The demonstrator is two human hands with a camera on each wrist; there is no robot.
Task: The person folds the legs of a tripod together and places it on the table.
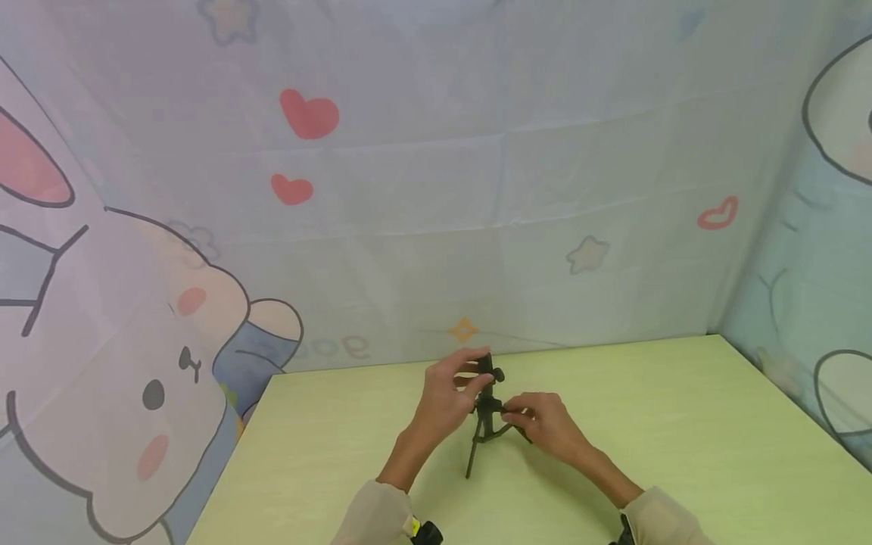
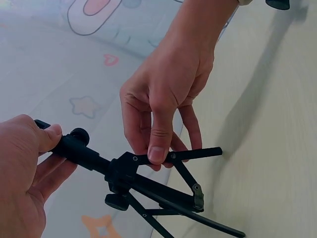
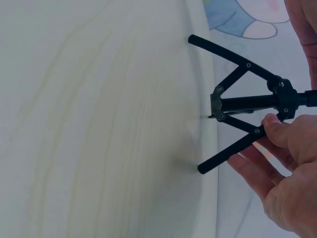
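A small black tripod (image 1: 487, 415) stands over the pale yellow-green table with its legs spread out. My left hand (image 1: 447, 395) grips its upper column, thumb and fingers on either side just by a round knob (image 2: 79, 136). Lower down, my right hand (image 1: 545, 425) pinches one leg near the hub; the right thumb (image 2: 157, 153) lies over that leg in the left wrist view. Braces (image 3: 238, 123) join the legs to the bottom of the centre column. Another knob (image 2: 117, 202) sticks out beside the hub.
The table (image 1: 327, 446) reaches back to a hanging cloth (image 1: 422, 189) printed with hearts and stars. More printed cloth closes off both sides, with a large rabbit figure (image 1: 102, 424) on the left.
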